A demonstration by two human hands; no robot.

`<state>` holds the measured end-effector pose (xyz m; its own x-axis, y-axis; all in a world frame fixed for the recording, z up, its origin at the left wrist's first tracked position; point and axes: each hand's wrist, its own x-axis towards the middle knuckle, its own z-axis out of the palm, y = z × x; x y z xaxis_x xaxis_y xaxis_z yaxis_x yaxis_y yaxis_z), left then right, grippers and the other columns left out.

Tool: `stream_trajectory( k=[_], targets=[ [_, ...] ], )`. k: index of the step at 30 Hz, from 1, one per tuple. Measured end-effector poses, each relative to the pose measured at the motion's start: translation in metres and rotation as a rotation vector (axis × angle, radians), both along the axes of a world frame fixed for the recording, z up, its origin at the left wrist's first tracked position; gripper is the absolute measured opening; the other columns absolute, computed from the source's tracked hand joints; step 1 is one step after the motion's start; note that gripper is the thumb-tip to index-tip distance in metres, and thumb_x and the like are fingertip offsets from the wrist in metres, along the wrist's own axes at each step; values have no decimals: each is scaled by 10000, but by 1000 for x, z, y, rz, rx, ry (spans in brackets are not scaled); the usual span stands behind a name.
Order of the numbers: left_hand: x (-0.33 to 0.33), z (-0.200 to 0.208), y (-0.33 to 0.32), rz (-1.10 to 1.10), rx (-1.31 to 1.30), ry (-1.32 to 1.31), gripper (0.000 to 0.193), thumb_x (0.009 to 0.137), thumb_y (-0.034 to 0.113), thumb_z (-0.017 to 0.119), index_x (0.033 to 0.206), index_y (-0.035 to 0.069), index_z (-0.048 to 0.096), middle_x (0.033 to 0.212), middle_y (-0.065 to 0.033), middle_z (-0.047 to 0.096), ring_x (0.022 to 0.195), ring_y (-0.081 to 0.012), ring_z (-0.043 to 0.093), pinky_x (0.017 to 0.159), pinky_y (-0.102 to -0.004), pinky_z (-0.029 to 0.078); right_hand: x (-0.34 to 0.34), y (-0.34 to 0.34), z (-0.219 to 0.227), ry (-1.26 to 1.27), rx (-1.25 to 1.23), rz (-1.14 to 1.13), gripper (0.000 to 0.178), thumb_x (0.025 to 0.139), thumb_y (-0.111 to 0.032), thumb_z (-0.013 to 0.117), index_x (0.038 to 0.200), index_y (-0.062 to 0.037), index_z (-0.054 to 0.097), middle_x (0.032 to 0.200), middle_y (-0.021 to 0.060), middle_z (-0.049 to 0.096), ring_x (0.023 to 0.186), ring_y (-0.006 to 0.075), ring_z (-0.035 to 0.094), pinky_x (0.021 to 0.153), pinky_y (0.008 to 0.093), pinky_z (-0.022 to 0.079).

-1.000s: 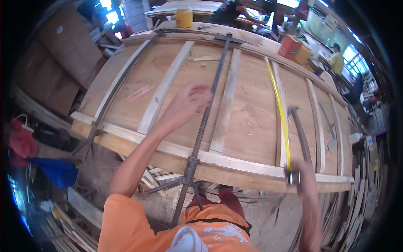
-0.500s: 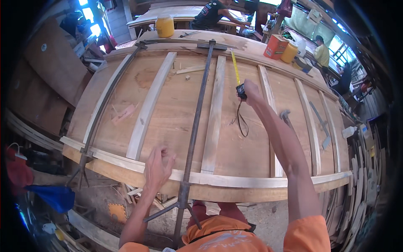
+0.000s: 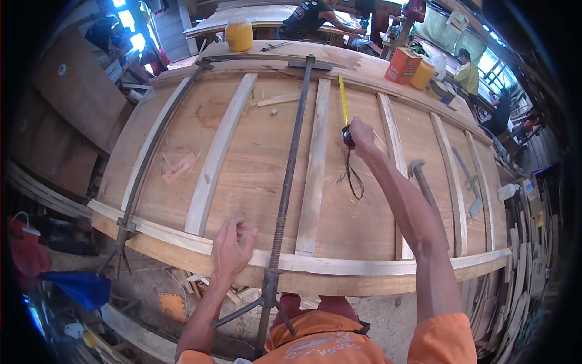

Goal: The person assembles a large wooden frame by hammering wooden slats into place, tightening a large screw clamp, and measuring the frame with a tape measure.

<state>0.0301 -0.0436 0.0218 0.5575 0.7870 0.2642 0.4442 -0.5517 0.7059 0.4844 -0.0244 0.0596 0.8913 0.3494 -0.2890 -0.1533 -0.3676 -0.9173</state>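
My right hand (image 3: 364,136) is closed around a black tape measure (image 3: 348,137) above the panel, between two wooden slats. Its yellow blade (image 3: 344,100) runs out away from me to the frame's far rail, and a dark wrist strap dangles below. My left hand (image 3: 233,247) hangs over the near rail (image 3: 357,264), just left of a long bar clamp (image 3: 288,164); its fingers are loosely bent, thumb apart, with nothing in them. Pale slats (image 3: 314,176) cross the wooden panel (image 3: 254,158) from the near rail to the far one.
A second bar clamp (image 3: 160,133) spans the frame at left. To the right lie a hammer (image 3: 418,173) and a try square (image 3: 467,181). Beyond the frame stand yellow jars (image 3: 240,37) and an orange box (image 3: 402,65). Two people (image 3: 312,18) work farther back.
The view has shifted slightly, so the frame sits a little lower and to the right. My right hand still grips the tape measure with its blade out; my left hand stays by the near rail.
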Motion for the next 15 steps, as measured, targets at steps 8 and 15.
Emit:
stream_trajectory(
  k=[8,15],
  targets=[
    [1,3,1,7,6,23,358,939,199,775,1179,-29,635,975,-149,686,777,-253,671,685,-357,552,1,6,-6,-12,5,20,461,969,-342,459,765,38,623,590,160,621,451,282,626,455,451,471],
    [-8,6,-7,15,-17,44,358,937,199,773,1180,-28,639,976,-157,688,771,-256,675,683,-362,555,-8,-8,-14,25,1,36,439,990,-342,480,817,42,604,687,159,615,521,278,637,409,423,499]
  ],
)
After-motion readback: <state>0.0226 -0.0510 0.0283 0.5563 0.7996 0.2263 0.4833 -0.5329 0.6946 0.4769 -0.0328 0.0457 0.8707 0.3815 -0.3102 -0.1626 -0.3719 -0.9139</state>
